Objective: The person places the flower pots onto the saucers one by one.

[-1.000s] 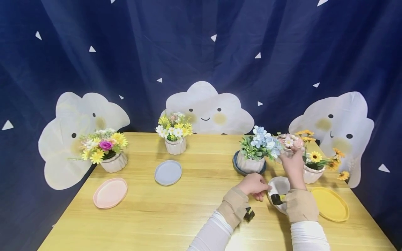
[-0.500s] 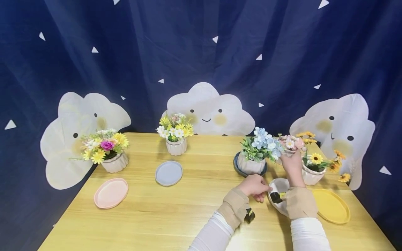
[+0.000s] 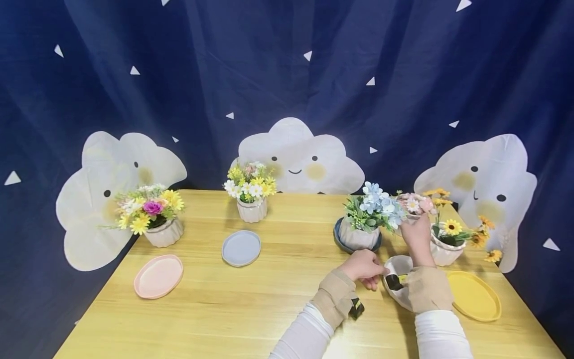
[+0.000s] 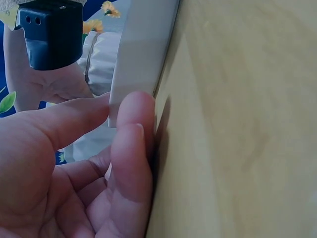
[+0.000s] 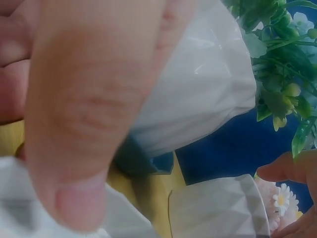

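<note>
In the head view my left hand (image 3: 362,265) pinches the left rim of a white saucer (image 3: 402,299). The left wrist view shows the thumb over the saucer edge (image 4: 141,54) and the fingers beneath, close to the tabletop. My right hand (image 3: 418,239) reaches past the saucer to a white flowerpot (image 5: 218,208) with pink and white flowers (image 3: 416,203). Its thumb and fingers grip the pot's rim in the right wrist view, where the left hand's thumb (image 5: 81,198) looms large. The right hand and wrist partly cover pot and saucer in the head view.
A pot of blue flowers (image 3: 358,235) stands on a dark blue saucer just left of the right hand. Sunflowers in a white pot (image 3: 446,252) and a yellow saucer (image 3: 474,296) lie to the right. Pink (image 3: 158,276) and grey-blue (image 3: 241,248) saucers and two more potted bouquets are leftward.
Both hands keep nearly the same places and grips. The head view has shifted slightly since the earliest frame.
</note>
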